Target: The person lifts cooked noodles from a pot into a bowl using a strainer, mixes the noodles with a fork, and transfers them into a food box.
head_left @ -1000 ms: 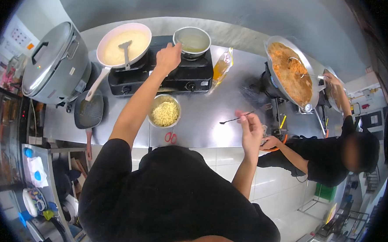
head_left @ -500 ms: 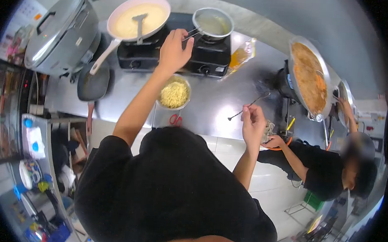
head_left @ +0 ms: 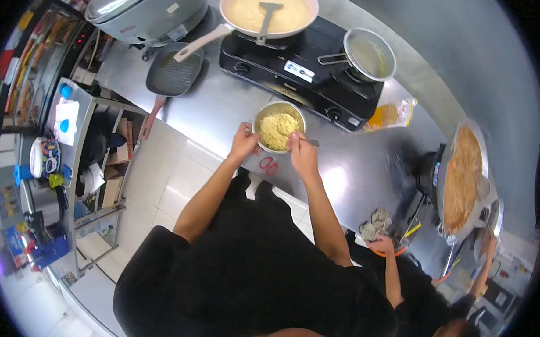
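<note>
A metal bowl (head_left: 301, 112) of yellow noodles (head_left: 277, 130) stands on the steel counter in front of the stove. My left hand (head_left: 245, 144) grips its left rim between thumb and fingers. My right hand (head_left: 303, 155), at the bowl's right side, is closed on a thin metal utensil (head_left: 313, 143). The utensil's handle pokes out to the right; its working end is hidden among the noodles and fingers. Red-handled scissors (head_left: 269, 166) lie just below the bowl, partly visible.
A black two-burner stove (head_left: 275, 71) bears a pale pan (head_left: 228, 32) of creamy liquid with a spatula (head_left: 266, 22), plus a small saucepan (head_left: 389, 68). A grill pan (head_left: 174, 72) sits left, a yellow packet (head_left: 390, 115) right. A co-worker (head_left: 421, 304) stands by a large wok (head_left: 488, 192).
My left hand has left the saucepan handle and taken hold of the bowl. My right hand has brought the utensil leftward into the noodles. The view has turned.
</note>
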The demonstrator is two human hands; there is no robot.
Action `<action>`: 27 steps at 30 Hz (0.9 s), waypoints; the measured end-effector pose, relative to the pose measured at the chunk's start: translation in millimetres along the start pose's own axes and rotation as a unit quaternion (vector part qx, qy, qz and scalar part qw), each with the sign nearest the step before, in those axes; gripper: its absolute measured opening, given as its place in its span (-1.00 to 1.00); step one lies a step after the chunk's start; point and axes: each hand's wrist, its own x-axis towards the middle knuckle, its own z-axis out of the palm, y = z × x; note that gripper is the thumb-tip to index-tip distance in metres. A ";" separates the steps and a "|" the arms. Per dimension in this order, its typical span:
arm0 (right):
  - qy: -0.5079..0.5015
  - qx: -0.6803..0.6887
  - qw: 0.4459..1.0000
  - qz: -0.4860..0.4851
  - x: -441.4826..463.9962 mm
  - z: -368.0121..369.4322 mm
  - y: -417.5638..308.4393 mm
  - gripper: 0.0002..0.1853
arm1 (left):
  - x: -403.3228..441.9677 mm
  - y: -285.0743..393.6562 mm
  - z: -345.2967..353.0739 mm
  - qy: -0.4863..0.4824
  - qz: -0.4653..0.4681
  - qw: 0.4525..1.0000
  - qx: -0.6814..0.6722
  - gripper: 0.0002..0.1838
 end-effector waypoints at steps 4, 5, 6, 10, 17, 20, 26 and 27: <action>-0.014 -0.065 0.997 -0.031 12.2 -20.2 -3.7 -0.58 | 0.4 4.1 12.7 0.018 0.026 0.999 0.001 -0.79; 0.002 -0.051 0.998 -0.033 16.7 -17.5 -0.3 -0.59 | -1.5 4.0 13.1 0.003 0.024 1.000 -0.006 -0.89; 0.019 -0.039 0.999 -0.033 18.7 -16.4 2.1 -0.60 | -5.2 4.6 15.6 0.009 0.036 0.999 -0.019 -0.90; -0.037 -0.010 0.997 -0.063 11.1 11.1 -16.3 -0.63 | -3.1 1.8 18.7 0.019 0.092 0.991 -0.091 -0.91; -0.048 0.001 0.994 -0.098 -1.9 5.2 -74.2 -0.63 | -68.8 3.1 -20.1 0.026 0.095 0.990 -0.098 -0.85; -0.107 -0.004 0.986 -0.126 -30.7 28.6 -103.1 -0.66 | -103.3 3.9 -55.3 0.056 0.128 0.983 -0.120 -0.85; -0.188 -0.033 0.969 -0.156 -93.2 71.4 -193.5 -0.71 | -232.0 -16.6 -151.7 0.126 0.121 0.968 -0.180 -0.88; -0.194 0.027 0.951 -0.239 -112.7 101.6 -191.1 -0.70 | -252.6 -26.2 -168.0 0.142 0.122 0.965 -0.185 -0.88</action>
